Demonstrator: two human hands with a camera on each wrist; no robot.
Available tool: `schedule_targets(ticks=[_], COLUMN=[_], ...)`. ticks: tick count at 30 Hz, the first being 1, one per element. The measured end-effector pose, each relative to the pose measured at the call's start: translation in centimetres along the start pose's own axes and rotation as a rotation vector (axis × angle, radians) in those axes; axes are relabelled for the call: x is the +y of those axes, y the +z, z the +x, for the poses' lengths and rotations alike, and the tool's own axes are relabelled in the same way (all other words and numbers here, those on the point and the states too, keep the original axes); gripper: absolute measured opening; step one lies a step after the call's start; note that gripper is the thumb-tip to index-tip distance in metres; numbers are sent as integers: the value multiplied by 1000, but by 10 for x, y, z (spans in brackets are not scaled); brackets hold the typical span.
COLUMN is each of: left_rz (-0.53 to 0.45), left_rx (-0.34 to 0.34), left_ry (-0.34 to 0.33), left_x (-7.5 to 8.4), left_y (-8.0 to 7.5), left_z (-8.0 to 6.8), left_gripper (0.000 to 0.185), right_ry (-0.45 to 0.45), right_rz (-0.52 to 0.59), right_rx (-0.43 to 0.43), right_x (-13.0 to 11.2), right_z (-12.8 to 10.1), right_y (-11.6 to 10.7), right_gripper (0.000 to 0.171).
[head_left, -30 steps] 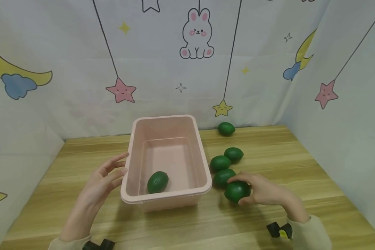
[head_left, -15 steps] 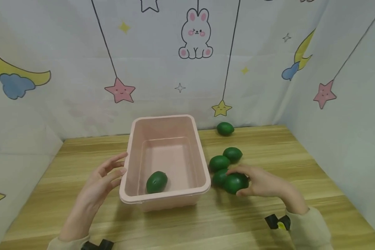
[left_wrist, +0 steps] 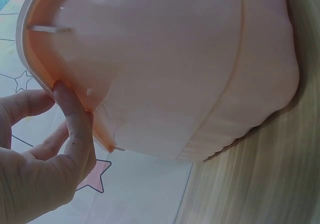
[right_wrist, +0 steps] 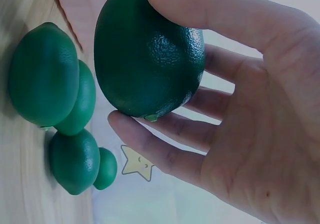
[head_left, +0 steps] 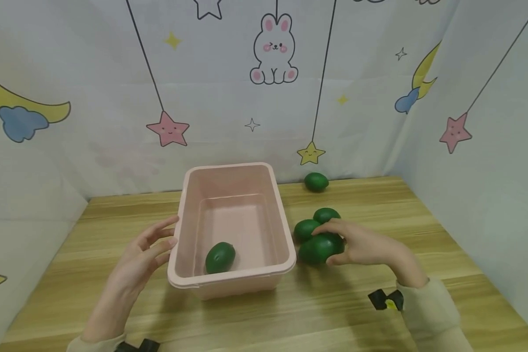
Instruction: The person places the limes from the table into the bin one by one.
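My right hand (head_left: pixel 366 246) grips a dark green lime (right_wrist: pixel 140 59) between thumb and fingers, its palm side facing the camera in the right wrist view. In the head view this lime overlaps another lime (head_left: pixel 309 253) behind it. Two more limes (head_left: pixel 305 230) lie just beyond, close together. At the left, my left hand (head_left: pixel 143 252) touches the outer side of a pink plastic basin (head_left: pixel 181 234). Seen from the left wrist, thumb and fingers rest at the rim (left_wrist: pixel 22 39), relaxed. One lime (head_left: pixel 220 257) lies inside the basin, near its front left corner.
Another lime (head_left: pixel 316 182) lies at the table's back edge, near the curtain (head_left: pixel 229 88) with printed stars and a rabbit. Bare wooden table top (head_left: pixel 246 322) stretches in front of the basin and to its right.
My right hand has moved away from me and slightly left with the lime it holds, now covering part of the limes behind. The left hand and basin stay in place.
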State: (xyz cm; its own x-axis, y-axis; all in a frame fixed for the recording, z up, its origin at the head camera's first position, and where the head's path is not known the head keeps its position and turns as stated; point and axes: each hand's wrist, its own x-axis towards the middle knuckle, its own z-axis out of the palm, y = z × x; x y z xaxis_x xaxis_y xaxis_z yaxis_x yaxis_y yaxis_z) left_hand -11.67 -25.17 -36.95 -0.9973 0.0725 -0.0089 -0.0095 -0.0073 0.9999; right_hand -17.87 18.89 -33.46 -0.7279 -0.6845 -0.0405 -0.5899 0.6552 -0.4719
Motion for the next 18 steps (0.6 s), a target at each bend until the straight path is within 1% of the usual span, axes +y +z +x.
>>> schedule_targets(ticks=[7, 14, 18], left_rz=[6, 10, 9], left_rx=[5, 6, 5], left_ry=[-16, -21, -20], left_x=[1, 1, 1], left_y=[-1, -1, -1], left_z=[-1, 0, 0], left_gripper=[50, 51, 51], right_ry=[-17, -20, -43], right_rz=[-25, 6, -19], right_rx=[0, -14, 1], right_x=[-7, -14, -18], right_z=[6, 11, 12], right_y=[-8, -16, -21], right_gripper=[54, 55, 53])
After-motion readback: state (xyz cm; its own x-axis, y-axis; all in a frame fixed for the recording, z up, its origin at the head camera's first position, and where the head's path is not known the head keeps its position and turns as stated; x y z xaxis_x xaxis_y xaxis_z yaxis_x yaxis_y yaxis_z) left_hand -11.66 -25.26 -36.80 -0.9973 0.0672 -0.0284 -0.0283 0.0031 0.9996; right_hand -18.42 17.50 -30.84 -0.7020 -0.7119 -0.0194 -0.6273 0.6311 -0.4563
